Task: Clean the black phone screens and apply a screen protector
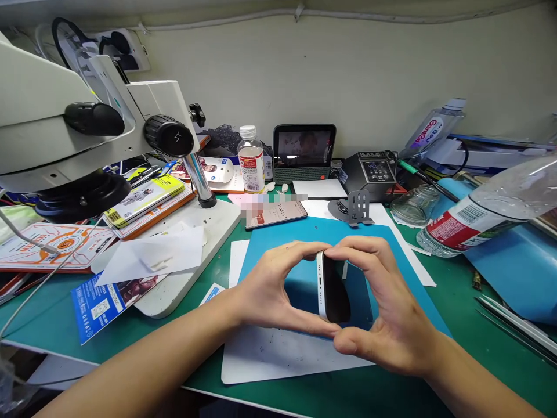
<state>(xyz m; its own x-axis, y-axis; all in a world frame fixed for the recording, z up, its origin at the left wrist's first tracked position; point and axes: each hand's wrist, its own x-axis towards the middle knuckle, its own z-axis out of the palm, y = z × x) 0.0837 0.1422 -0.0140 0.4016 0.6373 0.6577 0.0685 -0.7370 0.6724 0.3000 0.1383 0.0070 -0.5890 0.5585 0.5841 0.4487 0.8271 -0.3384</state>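
A smartphone [335,290] with a pale metal edge and a dark glass face is held between my two hands, tilted on its side. Its bottom edge, with the charging port and speaker holes, faces me. My left hand [278,290] grips it with fingertips at the top corner and thumb at the lower one. On the other side my right hand [383,307] pinches it the same way, fingers above and thumb below. Beneath both hands lies a blue mat [270,249] over a white sheet [270,354]. Part of the phone's face is hidden by its tilt.
A microscope [143,122] on a white base stands left, with boxes around it. Another phone [278,215], a bottle [251,162], a small screen [304,145] and a black control box [372,174] line the back. At right are a large bottle [470,226] and tweezers [517,325].
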